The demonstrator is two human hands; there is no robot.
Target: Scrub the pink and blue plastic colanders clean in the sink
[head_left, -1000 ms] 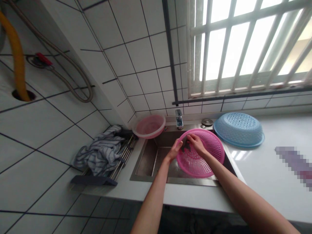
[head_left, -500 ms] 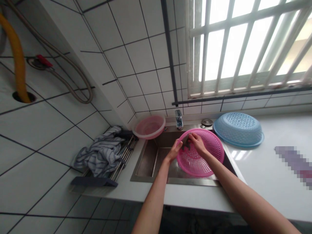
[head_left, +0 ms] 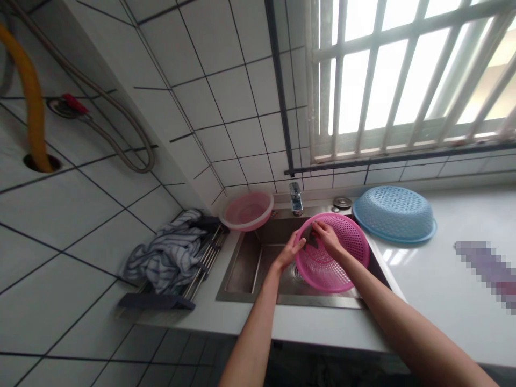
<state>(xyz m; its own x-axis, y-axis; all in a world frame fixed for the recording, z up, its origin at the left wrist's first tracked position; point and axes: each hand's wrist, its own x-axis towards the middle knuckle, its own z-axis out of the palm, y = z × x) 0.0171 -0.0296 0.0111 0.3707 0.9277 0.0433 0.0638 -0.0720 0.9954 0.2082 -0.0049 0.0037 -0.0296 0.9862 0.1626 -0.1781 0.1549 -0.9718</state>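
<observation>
Over the sink (head_left: 258, 285), a pink plastic colander (head_left: 322, 277) is tilted with its inside toward me. My left hand (head_left: 290, 250) grips the colander's left rim, thumb on the inner side. Inside the rim, my right hand (head_left: 326, 236) has its fingers closed on a dark grey cloth (head_left: 310, 242), pressed against the perforated wall near the left hand. The fingertips of the right hand are partly hidden by the cloth.
A faucet (head_left: 296, 199) stands behind the sink, with a pink basin (head_left: 248, 212) on the back left corner. An upturned blue basket (head_left: 393, 215) lies right of the sink. Left, a striped cloth (head_left: 169, 252) rests on a metal rack (head_left: 205, 255).
The colander has shifted slightly to the right at its left rim. The dark cloth has moved a little within it, and the left thumb reaches slightly further inward.
</observation>
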